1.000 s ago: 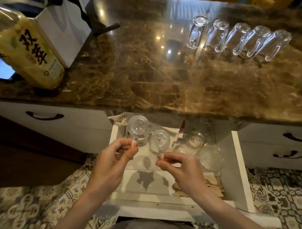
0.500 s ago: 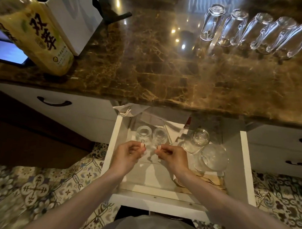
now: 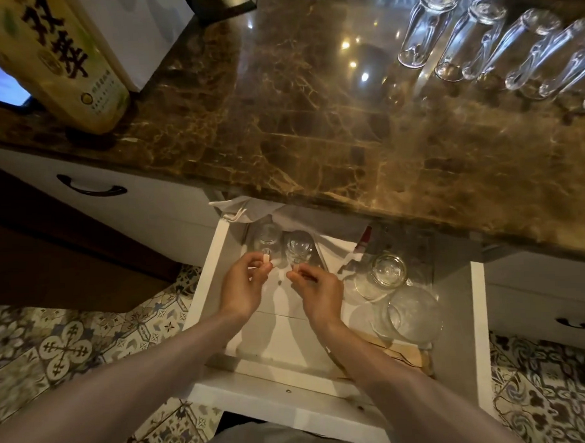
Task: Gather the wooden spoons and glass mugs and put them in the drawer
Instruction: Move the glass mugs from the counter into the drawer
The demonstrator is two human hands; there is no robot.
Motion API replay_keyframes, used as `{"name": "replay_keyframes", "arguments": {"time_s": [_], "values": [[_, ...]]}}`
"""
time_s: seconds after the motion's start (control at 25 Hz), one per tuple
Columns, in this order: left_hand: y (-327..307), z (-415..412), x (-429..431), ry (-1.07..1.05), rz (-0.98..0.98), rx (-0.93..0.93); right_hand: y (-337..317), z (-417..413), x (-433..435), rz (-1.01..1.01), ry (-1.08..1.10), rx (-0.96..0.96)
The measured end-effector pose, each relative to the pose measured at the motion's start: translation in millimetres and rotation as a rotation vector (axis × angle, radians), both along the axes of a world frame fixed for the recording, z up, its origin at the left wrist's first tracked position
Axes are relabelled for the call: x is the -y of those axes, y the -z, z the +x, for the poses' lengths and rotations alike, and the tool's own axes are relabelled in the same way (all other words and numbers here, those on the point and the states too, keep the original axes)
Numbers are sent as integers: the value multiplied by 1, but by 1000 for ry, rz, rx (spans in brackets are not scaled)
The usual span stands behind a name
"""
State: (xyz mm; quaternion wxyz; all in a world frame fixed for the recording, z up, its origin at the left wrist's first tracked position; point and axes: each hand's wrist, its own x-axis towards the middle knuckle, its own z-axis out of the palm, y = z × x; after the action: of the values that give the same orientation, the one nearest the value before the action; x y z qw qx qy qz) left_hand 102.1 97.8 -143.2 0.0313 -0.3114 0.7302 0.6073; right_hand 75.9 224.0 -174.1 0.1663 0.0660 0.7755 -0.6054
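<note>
The white drawer point(image 3: 288, 397) stands pulled out under the marble counter point(image 3: 314, 127). My left hand point(image 3: 243, 286) pinches the handle of a glass mug point(image 3: 267, 237) at the drawer's back left. My right hand point(image 3: 320, 293) pinches the handle of a second glass mug point(image 3: 299, 247) right beside it. Both mugs are low in the drawer; I cannot tell whether they rest on its floor. Two larger glasses point(image 3: 387, 272) point(image 3: 413, 315) lie at the drawer's right, with wooden spoons point(image 3: 405, 353) under them at the front. Several glass mugs point(image 3: 477, 39) lie in a row on the counter's far right.
A yellow bottle point(image 3: 56, 57), a white box point(image 3: 138, 28) and a lit screen point(image 3: 1, 85) stand at the counter's left. A white cloth point(image 3: 244, 209) hangs at the drawer's back, near a red-handled tool point(image 3: 364, 238). Closed drawers point(image 3: 91, 190) flank the open one. Patterned floor tiles lie below.
Both hands have carried the two mugs down and back into the drawer's back-left corner. My view has moved closer to the counter.
</note>
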Motion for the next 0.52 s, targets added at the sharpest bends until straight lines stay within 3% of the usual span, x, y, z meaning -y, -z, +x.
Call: {"name": "replay_keyframes", "arguments": {"time_s": [0.24,0.52], "values": [[11,-4,5,-30,-108,-60,5,-2,7,-25,32,-9],[24,-15,10,19,-226,79,4,-6,23,35,26,-28]]}}
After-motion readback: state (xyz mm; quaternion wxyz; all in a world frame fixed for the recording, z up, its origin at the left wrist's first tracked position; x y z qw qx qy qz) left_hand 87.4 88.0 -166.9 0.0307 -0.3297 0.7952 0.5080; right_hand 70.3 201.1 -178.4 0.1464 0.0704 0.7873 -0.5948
